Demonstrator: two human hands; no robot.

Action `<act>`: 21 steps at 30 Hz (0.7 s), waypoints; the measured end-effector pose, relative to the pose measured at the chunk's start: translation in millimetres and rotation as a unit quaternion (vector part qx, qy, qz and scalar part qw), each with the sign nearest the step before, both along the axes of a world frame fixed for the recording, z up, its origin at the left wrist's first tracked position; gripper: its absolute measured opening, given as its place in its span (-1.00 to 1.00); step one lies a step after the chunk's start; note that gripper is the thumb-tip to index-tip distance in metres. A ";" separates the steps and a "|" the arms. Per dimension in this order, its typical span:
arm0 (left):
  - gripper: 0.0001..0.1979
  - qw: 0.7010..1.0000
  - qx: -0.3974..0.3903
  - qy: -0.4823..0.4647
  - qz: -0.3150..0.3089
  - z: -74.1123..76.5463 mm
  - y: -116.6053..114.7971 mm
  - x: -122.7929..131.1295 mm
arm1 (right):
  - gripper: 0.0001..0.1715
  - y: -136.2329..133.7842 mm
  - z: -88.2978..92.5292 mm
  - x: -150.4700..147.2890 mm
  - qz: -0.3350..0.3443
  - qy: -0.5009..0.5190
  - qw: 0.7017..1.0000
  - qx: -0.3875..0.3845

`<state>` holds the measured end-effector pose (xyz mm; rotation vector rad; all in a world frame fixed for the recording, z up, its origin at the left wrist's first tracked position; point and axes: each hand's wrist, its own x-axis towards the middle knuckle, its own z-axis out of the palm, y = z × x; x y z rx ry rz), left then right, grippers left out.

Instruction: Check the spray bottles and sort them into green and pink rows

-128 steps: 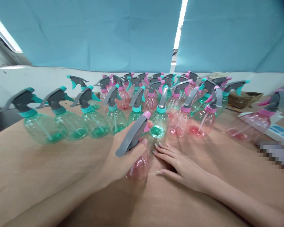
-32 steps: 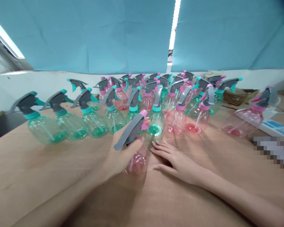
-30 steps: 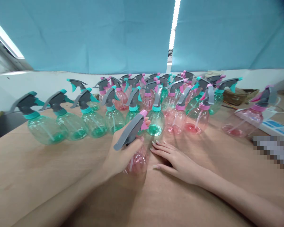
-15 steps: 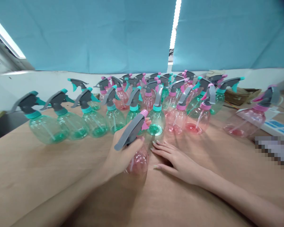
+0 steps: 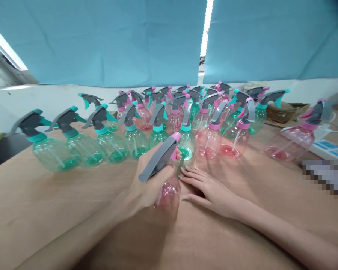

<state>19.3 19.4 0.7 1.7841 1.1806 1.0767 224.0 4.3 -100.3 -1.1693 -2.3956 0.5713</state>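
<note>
My left hand (image 5: 150, 183) is wrapped around the neck of a pink spray bottle (image 5: 169, 195) with a grey head and pink nozzle. The bottle leans a little, and its trigger is partly hidden by my fingers. Just right of it, my right hand (image 5: 210, 191) lies palm down on the wooden table (image 5: 214, 240), fingers stretched out and holding nothing. Beyond my hands stands a green spray bottle (image 5: 187, 144), close to another pink spray bottle (image 5: 208, 144).
Several green spray bottles (image 5: 86, 152) form a row on the left, with more pink and green ones behind. At the right stand a lone pink bottle (image 5: 291, 140), a white power strip (image 5: 331, 150) and a brown pouch (image 5: 284, 112). A blue curtain (image 5: 129, 41) hangs at the back.
My left hand and the pink spray bottle have shifted slightly to the right, nearer my right hand. My right hand rests in the same place.
</note>
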 end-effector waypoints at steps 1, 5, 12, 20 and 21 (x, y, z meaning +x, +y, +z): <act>-0.91 1.000 0.007 -0.001 -0.007 -0.6 0.2 0.2 | -0.31 -0.1 0.1 -0.1 -0.001 0.000 1.000 0.001; -0.86 0.999 0.036 0.001 -0.016 -1.5 1.0 0.8 | -0.29 -0.3 0.7 -0.1 0.000 -0.004 1.000 0.001; -0.66 0.999 0.036 -0.001 -0.013 -2.5 -1.0 1.7 | -0.27 0.0 0.2 0.1 0.003 -0.015 1.000 0.005; -0.78 0.998 0.047 0.017 0.027 -8.9 -3.6 1.8 | -0.28 0.7 -0.3 0.5 0.006 -0.008 1.000 0.010; -0.78 0.998 0.046 0.018 0.027 -9.0 -3.2 1.8 | -0.28 0.6 0.0 0.4 0.006 -0.008 1.000 0.010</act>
